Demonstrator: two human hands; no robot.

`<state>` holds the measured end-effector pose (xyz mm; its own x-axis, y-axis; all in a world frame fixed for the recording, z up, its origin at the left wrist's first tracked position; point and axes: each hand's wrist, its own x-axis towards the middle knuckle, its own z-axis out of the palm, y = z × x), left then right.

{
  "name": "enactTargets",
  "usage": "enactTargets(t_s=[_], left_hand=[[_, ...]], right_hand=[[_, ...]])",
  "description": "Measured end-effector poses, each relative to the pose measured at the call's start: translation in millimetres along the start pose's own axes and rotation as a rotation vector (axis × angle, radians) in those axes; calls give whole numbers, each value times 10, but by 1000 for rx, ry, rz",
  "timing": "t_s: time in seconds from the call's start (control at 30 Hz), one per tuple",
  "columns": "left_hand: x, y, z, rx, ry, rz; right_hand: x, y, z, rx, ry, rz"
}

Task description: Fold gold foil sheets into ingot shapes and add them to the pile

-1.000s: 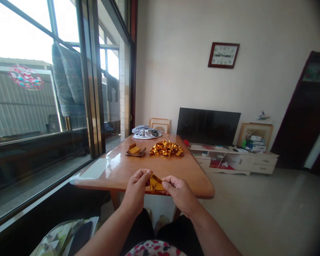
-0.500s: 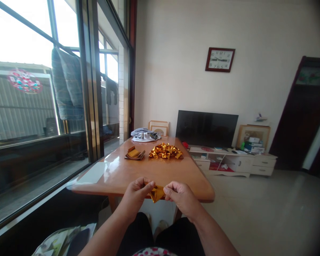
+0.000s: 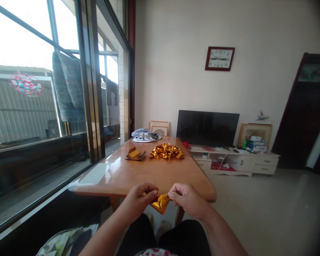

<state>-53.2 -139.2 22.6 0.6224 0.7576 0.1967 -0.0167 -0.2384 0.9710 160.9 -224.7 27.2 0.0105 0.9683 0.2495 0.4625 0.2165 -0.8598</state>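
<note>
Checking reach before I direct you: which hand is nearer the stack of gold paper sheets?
Left. The left hand is short of the gold paper stack and to its right; the right hand is also short, but farther right.

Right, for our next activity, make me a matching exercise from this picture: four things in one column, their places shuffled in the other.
Things
1. Folded gold piece
2. Heap of gold pieces
3. Wall clock
4. Cloth bundle

Places
A. On the wall above the television
B. At the far end of the table
C. Held by the left hand and right hand
D. Just right of the paper stack

Pairs: 1-C, 2-D, 3-A, 4-B
</note>
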Motion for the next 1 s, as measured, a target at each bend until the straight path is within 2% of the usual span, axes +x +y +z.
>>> enactTargets(t_s=[0.17, 0.33, 0.43, 0.53, 0.6, 0.67, 0.83, 1.0], left_hand=[[-37, 106, 58, 195, -200, 30], [-33, 53, 90, 50, -217, -12], [-36, 51, 119, -41, -162, -27], [-27, 61, 150, -55, -41, -12], [-13, 63, 168, -40, 33, 11], [3, 63, 185, 1, 95, 43], [21, 67, 231, 49, 173, 133], [34, 3, 244, 127, 249, 218]], right_hand=[[-42, -116, -3, -57, -87, -15], [-41, -134, -21, 34, -67, 6], [-9, -88, -17, 128, -3, 1], [28, -52, 33, 140, 227, -45], [34, -57, 98, 103, 404, -113], [21, -87, 182, 35, 521, -203], [-18, -177, 382, -185, 622, -375], [8, -188, 457, -227, 660, -377]])
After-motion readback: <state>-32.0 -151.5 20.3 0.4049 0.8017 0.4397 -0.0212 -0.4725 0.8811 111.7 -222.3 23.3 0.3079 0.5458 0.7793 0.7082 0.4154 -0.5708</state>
